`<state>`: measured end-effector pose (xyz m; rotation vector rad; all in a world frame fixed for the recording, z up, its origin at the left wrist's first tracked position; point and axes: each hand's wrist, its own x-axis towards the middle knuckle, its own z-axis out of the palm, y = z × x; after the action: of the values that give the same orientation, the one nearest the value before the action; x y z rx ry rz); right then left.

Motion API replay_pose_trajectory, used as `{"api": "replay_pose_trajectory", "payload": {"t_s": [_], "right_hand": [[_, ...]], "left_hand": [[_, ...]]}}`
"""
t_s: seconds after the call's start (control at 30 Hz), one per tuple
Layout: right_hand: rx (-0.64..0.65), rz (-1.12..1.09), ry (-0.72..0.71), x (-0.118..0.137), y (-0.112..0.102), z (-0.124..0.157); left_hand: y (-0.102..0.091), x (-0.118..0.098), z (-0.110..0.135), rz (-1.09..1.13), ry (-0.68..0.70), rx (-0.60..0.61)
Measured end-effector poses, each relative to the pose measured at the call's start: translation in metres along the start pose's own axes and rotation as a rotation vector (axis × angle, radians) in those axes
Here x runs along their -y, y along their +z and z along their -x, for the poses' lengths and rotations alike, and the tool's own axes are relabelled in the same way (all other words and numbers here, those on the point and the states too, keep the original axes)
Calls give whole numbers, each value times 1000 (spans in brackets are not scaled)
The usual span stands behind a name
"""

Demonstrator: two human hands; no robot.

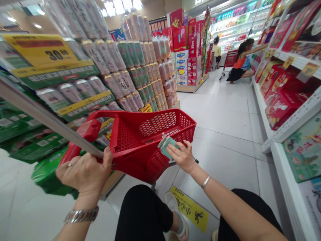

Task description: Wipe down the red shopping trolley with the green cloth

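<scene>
Red shopping cart (140, 140) directly before me, over floor. Left hand (84, 174) clamped round grey pole (50, 115); right hand (182, 155) pinching green pouch (168, 147) at cart rim. Yellow floor sticker (190, 207) beside my shoe (175, 214). Stacked cans (110, 57) left, red gift boxes (281, 103) on shelves right. Farther down aisle, person (240, 60) reaching toward shelf, small red cart (230, 60) just behind.
</scene>
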<state>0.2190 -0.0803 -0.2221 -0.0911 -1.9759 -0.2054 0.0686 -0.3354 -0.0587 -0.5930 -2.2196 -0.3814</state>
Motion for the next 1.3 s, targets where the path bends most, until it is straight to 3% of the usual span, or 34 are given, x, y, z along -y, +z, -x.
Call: {"api": "replay_pose_trajectory", "payload": {"t_s": [0.27, 0.37, 0.43, 0.53, 0.67, 0.8, 0.93, 1.07, 1.17, 1.3], "right_hand": [[166, 142, 293, -70, -6, 37], [179, 155, 479, -80, -10, 40], [152, 117, 498, -77, -15, 36], [78, 13, 378, -53, -23, 22], [16, -135, 97, 6, -26, -2], [-49, -210, -162, 64, -9, -14], [-2, -248, -244, 86, 12, -10], [-52, -223, -230, 66, 12, -3], [-57, -165, -167, 35, 1, 2], [39, -53, -30, -16, -12, 16]], "left_hand": [[-5, -15, -8, 73, -66, 60], [-4, -14, -8, 63, -53, 54], [-2, -11, -8, 64, -45, 45], [0, -10, -7, 74, -71, 54], [1, -12, -6, 76, -88, 79], [2, -11, -6, 70, -68, 83], [8, -2, -5, 48, -45, 72], [8, 2, -4, 43, -33, 73], [4, -2, -4, 44, -24, 81], [4, -5, -5, 92, -37, 88]]}}
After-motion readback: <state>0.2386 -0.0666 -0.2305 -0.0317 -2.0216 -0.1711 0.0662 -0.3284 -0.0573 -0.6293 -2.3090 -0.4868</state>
